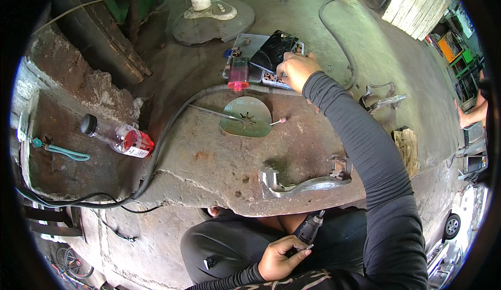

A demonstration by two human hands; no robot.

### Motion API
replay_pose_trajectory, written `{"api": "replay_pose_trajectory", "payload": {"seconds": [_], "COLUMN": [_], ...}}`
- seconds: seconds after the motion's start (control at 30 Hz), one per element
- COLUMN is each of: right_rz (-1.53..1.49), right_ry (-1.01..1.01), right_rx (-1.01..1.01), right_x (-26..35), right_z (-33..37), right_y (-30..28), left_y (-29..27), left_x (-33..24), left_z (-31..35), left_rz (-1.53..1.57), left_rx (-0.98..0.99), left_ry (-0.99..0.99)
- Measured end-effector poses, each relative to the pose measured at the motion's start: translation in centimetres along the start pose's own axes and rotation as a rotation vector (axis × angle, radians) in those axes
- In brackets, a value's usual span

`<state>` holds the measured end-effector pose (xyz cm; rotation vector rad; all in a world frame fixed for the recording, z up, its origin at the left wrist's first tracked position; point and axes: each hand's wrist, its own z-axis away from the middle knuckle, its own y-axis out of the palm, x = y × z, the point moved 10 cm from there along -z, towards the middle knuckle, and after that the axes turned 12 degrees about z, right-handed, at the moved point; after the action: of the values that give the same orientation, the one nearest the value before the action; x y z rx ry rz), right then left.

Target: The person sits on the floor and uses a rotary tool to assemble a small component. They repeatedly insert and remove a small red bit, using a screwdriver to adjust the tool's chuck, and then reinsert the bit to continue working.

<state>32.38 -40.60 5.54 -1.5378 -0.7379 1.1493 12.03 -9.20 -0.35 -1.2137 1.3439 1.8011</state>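
Note:
My right hand (299,72) reaches over a clear compartment box (249,40) holding several small copper-brown cylindrical pieces. Its fingers are bent down at the box's near right side, beside a shiny black sheet-like piece (275,49); their tips are hidden. Low over my lap, my left hand (282,257) is closed around a dark grey rotary tool (310,229). A small silvery piece shows by its thumb. Between the hands on the worn slab lie a round greenish sanding disc (259,128) and a small mounted bit (279,121). A curved metal bracket (308,185) rests near the front edge.
A pink-red bottle (238,74) leans on the box. A ribbed hose (172,128) crosses the slab. Left are a clear bottle with red contents (120,137) and a teal cord (68,153). A fan base (214,21) stands behind; another bracket (383,100) lies right.

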Motion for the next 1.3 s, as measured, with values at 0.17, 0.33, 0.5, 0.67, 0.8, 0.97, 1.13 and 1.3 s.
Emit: {"api": "replay_pose_trajectory", "payload": {"seconds": [0.17, 0.33, 0.5, 0.67, 0.8, 0.97, 1.13, 1.3], "right_rz": [-0.131, -0.465, -1.006, -1.069, -1.176, -1.365, -1.193, -0.762], "right_ry": [0.04, 0.031, 0.084, 0.083, 0.121, 0.069, -0.004, -0.225], "right_rx": [-0.053, -0.234, -0.152, -0.196, -0.241, -0.274, -0.21, -0.035], "right_x": [-0.5, -2.4, -3.6, -3.8, -4.2, -4.3, -2.6, 1.8], "right_z": [-0.1, 0.2, 0.8, 1.6, 1.7, 3.4, 9.8, 13.9], "right_y": [0.4, -0.1, 1.6, 1.9, 2.5, 0.7, -1.9, -1.5], "left_y": [0.0, 0.0, -0.1, 0.0, 0.0, -0.1, -0.1, 0.4], "left_x": [-0.2, -0.3, -0.2, -0.4, -0.5, -0.7, -0.9, -1.3], "left_z": [0.1, 0.1, 0.3, 0.2, 0.1, 0.1, 0.1, 0.4], "left_rz": [0.001, 0.019, 0.005, -0.002, 0.012, 0.0, 0.027, 0.015], "left_rx": [0.004, -0.002, -0.007, -0.003, 0.005, -0.002, -0.025, -0.004], "left_ry": [0.007, 0.021, 0.014, 0.039, 0.03, 0.018, 0.003, 0.026]}}
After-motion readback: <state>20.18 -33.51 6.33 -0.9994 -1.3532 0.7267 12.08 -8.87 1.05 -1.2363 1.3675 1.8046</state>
